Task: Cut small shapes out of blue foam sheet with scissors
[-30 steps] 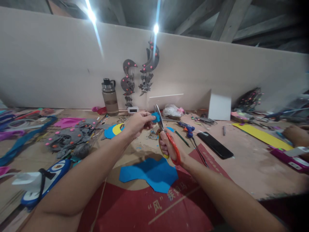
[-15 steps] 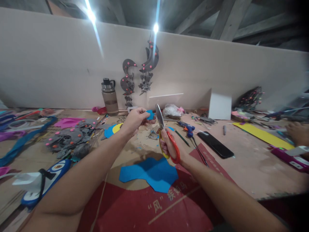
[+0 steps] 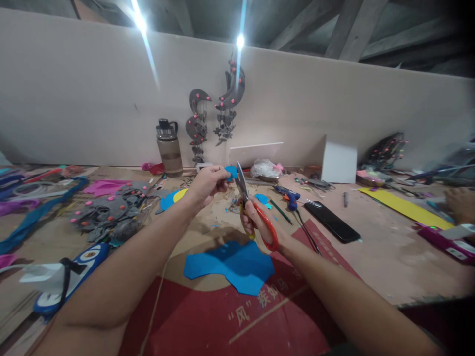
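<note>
My left hand (image 3: 208, 185) pinches a small rounded piece of blue felt (image 3: 231, 172) up above the work surface. Scissors (image 3: 264, 222) with red and yellow handles are in my right hand (image 3: 255, 220), blades pointing up and slightly parted beside the felt piece. Below my hands a larger blue felt sheet (image 3: 233, 267) with cut edges lies on red and tan cardboard (image 3: 193, 321). Small blue cut pieces (image 3: 262, 199) rest just beyond the scissors. Left of them is a blue and yellow felt shape (image 3: 174, 199), partly behind my left wrist.
To the right lie a green pencil (image 3: 281, 211), a blue glue gun (image 3: 290, 197) and a black phone (image 3: 331, 222). A bottle (image 3: 169, 148) stands by the wall. Grey felt pieces (image 3: 111, 207) and a power strip (image 3: 87, 267) are at left. Another person's hand (image 3: 460, 205) shows far right.
The blue piece in my left hand has turned and looks rounder. The scissors have shifted slightly left and tilted toward it. More of the blue pieces behind them shows.
</note>
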A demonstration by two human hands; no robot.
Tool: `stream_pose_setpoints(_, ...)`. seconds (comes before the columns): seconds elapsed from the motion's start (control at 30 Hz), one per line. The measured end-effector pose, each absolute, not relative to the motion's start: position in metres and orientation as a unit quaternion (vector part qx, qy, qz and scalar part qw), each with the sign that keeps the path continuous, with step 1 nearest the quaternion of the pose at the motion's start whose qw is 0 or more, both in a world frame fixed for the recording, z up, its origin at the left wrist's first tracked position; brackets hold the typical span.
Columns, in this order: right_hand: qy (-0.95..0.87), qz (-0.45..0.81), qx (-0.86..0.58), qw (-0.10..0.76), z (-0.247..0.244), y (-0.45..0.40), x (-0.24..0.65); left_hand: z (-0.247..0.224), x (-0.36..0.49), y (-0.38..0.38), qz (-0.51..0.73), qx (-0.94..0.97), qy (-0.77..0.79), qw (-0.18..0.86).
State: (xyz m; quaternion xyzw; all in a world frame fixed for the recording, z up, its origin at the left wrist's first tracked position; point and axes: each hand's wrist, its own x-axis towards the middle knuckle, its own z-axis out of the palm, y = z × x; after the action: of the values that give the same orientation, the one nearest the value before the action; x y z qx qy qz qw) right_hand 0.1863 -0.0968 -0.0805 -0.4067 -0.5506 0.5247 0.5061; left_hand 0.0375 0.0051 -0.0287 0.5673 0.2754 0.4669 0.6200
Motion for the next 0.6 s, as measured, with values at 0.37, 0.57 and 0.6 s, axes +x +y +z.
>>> stream_pose_setpoints(0.37, -0.537, 0.55, -0.398, 0.5, -0.0821, -0.0966, 0.187, -0.0282, 0.0362, 0.0044, 0.45, 0.598, 0.278, 0.602)
stream_pose_setpoints(0.57, -0.535, 0.546, -0.408, 0.499, -0.0826, -0.096, 0.1868, -0.0256, 0.0364, 0.0017, 0.441, 0.609, 0.293, 0.591)
stream_pose_setpoints(0.6, -0.535, 0.545, -0.411, 0.497, -0.0825, -0.096, 0.1867, -0.0253, 0.0363, 0.0017, 0.44, 0.609, 0.295, 0.591)
